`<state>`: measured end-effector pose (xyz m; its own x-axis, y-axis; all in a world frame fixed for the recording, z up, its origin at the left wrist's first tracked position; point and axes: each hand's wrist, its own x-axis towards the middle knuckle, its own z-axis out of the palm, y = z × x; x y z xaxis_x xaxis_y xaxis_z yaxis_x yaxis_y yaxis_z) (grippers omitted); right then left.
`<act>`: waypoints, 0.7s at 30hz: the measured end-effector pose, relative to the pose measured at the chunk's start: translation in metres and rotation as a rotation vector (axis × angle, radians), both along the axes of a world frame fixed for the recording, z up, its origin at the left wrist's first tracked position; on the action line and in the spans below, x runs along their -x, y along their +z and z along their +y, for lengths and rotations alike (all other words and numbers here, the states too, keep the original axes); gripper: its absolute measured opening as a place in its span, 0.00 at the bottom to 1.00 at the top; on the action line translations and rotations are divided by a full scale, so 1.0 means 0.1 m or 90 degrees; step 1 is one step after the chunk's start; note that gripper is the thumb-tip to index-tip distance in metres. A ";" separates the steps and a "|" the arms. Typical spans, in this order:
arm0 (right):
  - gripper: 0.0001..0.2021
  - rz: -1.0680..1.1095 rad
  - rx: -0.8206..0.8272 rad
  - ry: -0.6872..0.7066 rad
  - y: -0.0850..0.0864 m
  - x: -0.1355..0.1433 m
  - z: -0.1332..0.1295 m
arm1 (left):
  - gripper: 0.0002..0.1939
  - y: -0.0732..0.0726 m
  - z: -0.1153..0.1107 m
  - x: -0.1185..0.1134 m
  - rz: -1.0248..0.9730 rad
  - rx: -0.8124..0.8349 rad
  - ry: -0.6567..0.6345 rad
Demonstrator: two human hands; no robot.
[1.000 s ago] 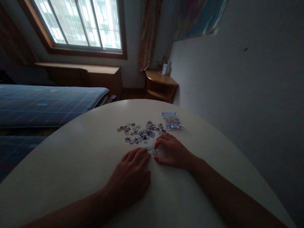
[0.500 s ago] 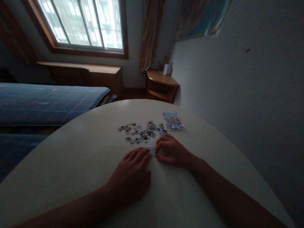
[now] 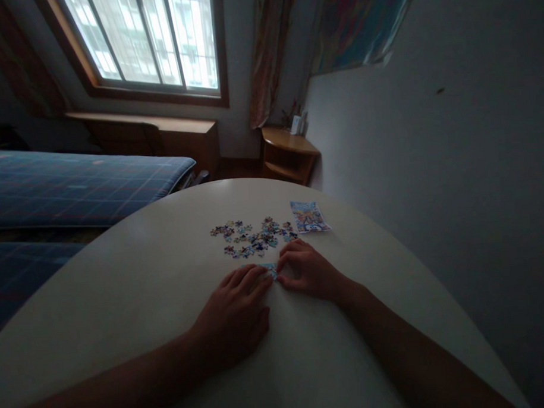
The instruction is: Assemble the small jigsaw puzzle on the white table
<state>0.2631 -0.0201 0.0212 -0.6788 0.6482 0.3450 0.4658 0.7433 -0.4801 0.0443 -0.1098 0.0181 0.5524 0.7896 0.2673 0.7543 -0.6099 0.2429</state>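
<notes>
A small light-blue strip of joined puzzle pieces point(image 3: 270, 268) lies on the white round table point(image 3: 136, 280), partly covered by my fingers. My left hand point(image 3: 235, 312) rests flat over its left part, fingers spread a little and thumb apart. At the strip's right end, my right hand point(image 3: 305, 271) has thumb and index finger bent together in a pinch; whatever sits between the fingertips is too small to make out. Just beyond my hands lies a loose spread of multicoloured puzzle pieces point(image 3: 258, 243). Behind my right hand is a colourful printed sheet or packet point(image 3: 309, 217).
A bed with a blue plaid mattress point(image 3: 84, 184) stands to the left of the table. Beyond the table are a wooden corner shelf point(image 3: 290, 139) and a long wooden desk point(image 3: 180, 122) under the window. A pale wall point(image 3: 408, 163) runs along the right.
Both hands stay almost in place around the strip, with the right fingertips shifted very slightly left. The view has moved a little.
</notes>
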 end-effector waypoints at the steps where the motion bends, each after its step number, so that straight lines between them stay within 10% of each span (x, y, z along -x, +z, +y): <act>1: 0.07 0.003 0.003 0.001 -0.01 0.00 0.01 | 0.25 -0.01 0.00 0.00 -0.001 -0.003 0.000; 21: 0.08 0.026 -0.017 -0.015 -0.05 0.01 0.02 | 0.25 -0.01 0.01 0.00 -0.008 -0.008 0.002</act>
<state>0.2624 -0.0180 0.0163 -0.6488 0.6537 0.3896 0.4637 0.7456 -0.4786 0.0445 -0.1089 0.0166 0.5469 0.7876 0.2838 0.7531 -0.6109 0.2443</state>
